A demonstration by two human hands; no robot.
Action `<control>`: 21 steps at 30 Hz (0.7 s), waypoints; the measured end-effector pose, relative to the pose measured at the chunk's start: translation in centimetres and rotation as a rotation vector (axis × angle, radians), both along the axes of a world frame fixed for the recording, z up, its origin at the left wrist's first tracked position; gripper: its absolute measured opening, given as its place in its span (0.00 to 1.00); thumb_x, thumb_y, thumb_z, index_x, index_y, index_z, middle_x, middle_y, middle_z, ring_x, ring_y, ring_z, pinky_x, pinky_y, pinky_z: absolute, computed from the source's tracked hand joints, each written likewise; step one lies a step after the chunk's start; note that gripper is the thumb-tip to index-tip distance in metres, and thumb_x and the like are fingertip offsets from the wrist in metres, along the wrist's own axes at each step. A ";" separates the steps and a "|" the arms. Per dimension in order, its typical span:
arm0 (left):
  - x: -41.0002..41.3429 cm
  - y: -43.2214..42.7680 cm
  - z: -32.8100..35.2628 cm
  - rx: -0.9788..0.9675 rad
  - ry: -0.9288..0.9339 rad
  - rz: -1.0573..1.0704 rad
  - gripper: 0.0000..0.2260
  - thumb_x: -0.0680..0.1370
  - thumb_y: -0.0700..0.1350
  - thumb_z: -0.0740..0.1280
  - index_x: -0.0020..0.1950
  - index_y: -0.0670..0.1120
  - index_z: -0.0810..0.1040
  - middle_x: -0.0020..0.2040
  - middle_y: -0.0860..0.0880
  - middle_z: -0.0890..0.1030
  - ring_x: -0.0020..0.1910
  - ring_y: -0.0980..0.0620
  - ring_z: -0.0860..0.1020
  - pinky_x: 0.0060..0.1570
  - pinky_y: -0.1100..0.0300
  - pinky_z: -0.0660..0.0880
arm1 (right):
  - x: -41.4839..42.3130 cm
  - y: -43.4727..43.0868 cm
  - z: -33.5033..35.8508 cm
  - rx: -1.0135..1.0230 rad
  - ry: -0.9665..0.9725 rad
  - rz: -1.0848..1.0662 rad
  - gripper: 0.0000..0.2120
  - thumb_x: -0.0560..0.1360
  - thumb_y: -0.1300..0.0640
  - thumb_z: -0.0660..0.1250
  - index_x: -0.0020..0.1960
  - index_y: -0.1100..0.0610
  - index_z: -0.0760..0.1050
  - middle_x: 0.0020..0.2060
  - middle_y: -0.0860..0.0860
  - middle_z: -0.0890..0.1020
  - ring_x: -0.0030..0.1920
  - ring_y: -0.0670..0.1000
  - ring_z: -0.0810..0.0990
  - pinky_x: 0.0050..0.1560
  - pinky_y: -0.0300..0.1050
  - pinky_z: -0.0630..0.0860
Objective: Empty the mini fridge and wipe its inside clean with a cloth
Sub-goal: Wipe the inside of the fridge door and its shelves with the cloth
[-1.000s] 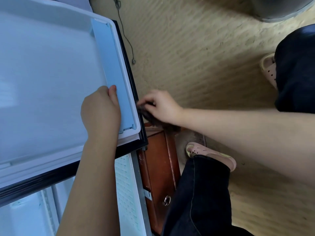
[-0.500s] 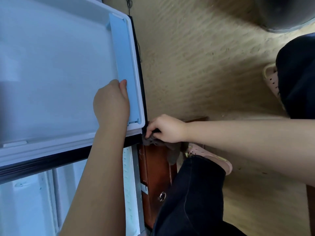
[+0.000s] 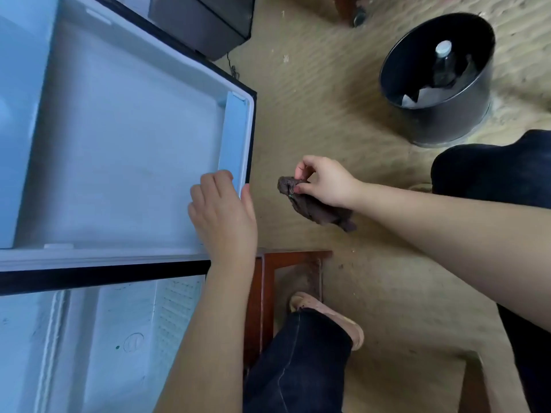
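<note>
Head view (wide-angle), steeply down, seemingly close over fridge door

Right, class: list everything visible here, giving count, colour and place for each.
fridge door: one, white with black edge, open at left
fridge interior: one, white, lower left
cloth: one, dark brown, centre
bin: one, black, upper right
bottle: one, white-capped, inside bin
wooden stand: one, red-brown, beside fridge
box: one, dark grey, top centre
floor: one, tan, under everything
slipper: one plainly seen, pinkish, bottom centre
left hand: one, holding fridge door's edge
right hand: one, centre, pinching cloth
</note>
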State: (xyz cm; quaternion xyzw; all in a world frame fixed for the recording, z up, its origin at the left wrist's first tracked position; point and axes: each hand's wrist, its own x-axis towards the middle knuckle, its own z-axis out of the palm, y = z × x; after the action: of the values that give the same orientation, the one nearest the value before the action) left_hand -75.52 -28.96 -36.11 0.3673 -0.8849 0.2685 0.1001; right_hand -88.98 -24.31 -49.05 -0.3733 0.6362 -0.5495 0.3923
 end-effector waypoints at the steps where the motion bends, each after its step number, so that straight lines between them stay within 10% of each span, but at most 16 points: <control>1: -0.2 1.3 -0.8 0.091 0.058 -0.051 0.05 0.76 0.44 0.68 0.46 0.42 0.76 0.42 0.44 0.77 0.42 0.42 0.74 0.38 0.52 0.68 | -0.7 0.3 0.5 0.003 -0.014 -0.024 0.09 0.70 0.58 0.74 0.42 0.53 0.73 0.43 0.49 0.80 0.47 0.52 0.79 0.53 0.46 0.73; 7: -1.6 5.8 -6.1 0.691 0.194 0.158 0.13 0.75 0.60 0.65 0.45 0.50 0.77 0.40 0.55 0.78 0.44 0.53 0.76 0.44 0.54 0.75 | -2.4 1.2 3.1 0.031 -0.036 -0.128 0.10 0.70 0.55 0.73 0.38 0.52 0.72 0.41 0.49 0.80 0.42 0.49 0.78 0.37 0.37 0.67; 14: -3.9 5.4 -7.6 0.647 0.452 0.302 0.12 0.73 0.57 0.69 0.42 0.49 0.75 0.39 0.53 0.78 0.43 0.51 0.76 0.41 0.53 0.75 | -3.0 1.1 4.0 0.075 -0.134 -0.195 0.12 0.71 0.55 0.72 0.35 0.53 0.69 0.30 0.46 0.75 0.30 0.44 0.75 0.28 0.26 0.69; 18: -4.0 4.0 -6.4 0.664 0.456 0.303 0.02 0.77 0.47 0.67 0.45 0.49 0.77 0.37 0.56 0.77 0.39 0.57 0.76 0.41 0.60 0.75 | -3.1 0.6 3.7 0.055 -0.348 -0.252 0.11 0.72 0.54 0.72 0.39 0.55 0.70 0.34 0.51 0.79 0.37 0.56 0.84 0.43 0.51 0.82; 21: -3.7 2.3 -4.8 0.759 0.504 0.271 0.04 0.78 0.46 0.66 0.48 0.46 0.79 0.37 0.57 0.76 0.37 0.62 0.74 0.36 0.71 0.68 | -2.9 0.4 2.8 0.019 -0.073 -0.280 0.06 0.74 0.53 0.68 0.44 0.53 0.72 0.42 0.50 0.81 0.42 0.52 0.80 0.48 0.51 0.78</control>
State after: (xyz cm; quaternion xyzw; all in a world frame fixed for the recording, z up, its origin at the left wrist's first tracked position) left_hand -79.17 -26.61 -40.96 0.5436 -0.8128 -0.1605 0.1344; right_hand -91.86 -23.90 -46.29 -0.2572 0.6725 -0.6060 0.3381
